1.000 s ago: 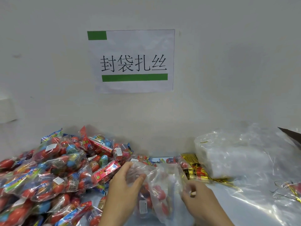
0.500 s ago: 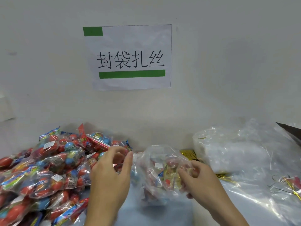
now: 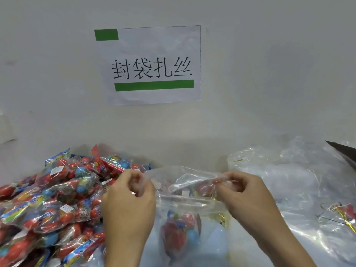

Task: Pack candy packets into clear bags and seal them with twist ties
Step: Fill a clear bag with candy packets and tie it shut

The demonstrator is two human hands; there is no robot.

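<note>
A clear bag [image 3: 192,205] hangs between my two hands, its mouth stretched wide, with red and blue candy packets [image 3: 178,232] sitting in its bottom. My left hand [image 3: 129,205] pinches the left side of the bag's mouth. My right hand [image 3: 248,201] pinches the right side of the mouth. A big heap of red and blue candy packets [image 3: 54,205] lies on the table to the left, touching my left wrist. Gold twist ties [image 3: 222,218] show faintly through the bag below my right hand.
A stack of clear bags in plastic wrap [image 3: 279,170] lies at the right by the wall. A sealed bag with a gold tie [image 3: 341,212] rests at the far right. A paper sign [image 3: 152,64] hangs on the wall. A dark cardboard corner [image 3: 344,151] juts in.
The bag has been lifted and its mouth pulled wide between both hands. My hands moved apart and up, from bunching the bag to pinching its two top edges.
</note>
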